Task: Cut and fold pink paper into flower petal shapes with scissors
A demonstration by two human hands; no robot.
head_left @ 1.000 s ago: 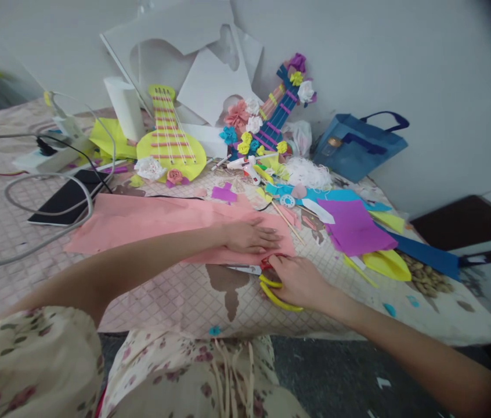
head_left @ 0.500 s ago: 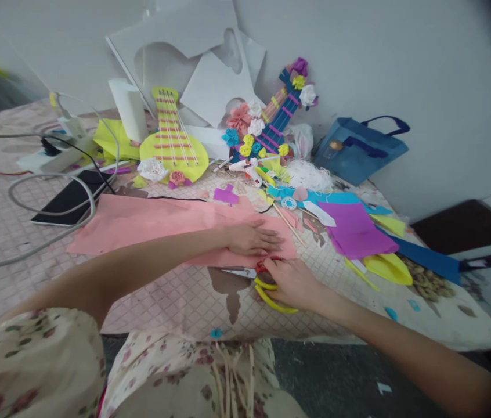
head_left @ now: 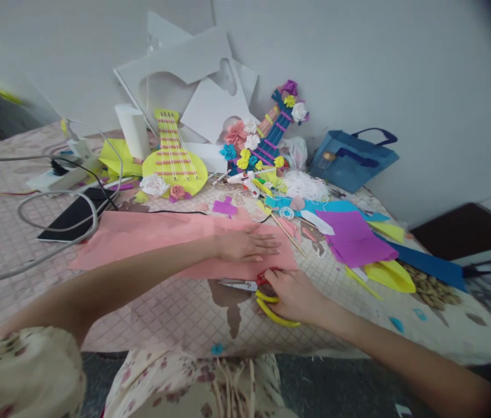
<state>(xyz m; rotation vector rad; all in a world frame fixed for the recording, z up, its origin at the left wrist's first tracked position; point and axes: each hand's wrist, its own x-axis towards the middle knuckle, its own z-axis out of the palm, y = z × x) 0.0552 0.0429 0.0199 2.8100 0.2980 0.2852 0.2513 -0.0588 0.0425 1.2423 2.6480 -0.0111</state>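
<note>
A long sheet of pink crepe paper [head_left: 141, 235] lies across the table in front of me. My left hand [head_left: 245, 246] rests flat on its right part, fingers stretched out toward the right. Just below the paper's near edge, my right hand [head_left: 291, 293] grips a pair of scissors [head_left: 277, 309] with red and yellow handles. Their blades point left along the paper's edge, close to the tabletop. Whether the blades touch the paper I cannot tell. Two thin wooden sticks [head_left: 288, 233] lie just beyond the paper's right end.
Behind the paper stand a yellow paper guitar [head_left: 171, 165] and a blue one [head_left: 271, 139] with paper flowers. A glue gun [head_left: 248, 183], purple paper [head_left: 354, 237] and a blue bag [head_left: 352, 159] are to the right. A grey cable [head_left: 60, 244] loops over a black tablet-like slab [head_left: 73, 217] at left.
The whole view has tilted up slightly, so the scene sits lower. My left hand has slid a little to the left on the pink paper. The right hand still holds the scissors.
</note>
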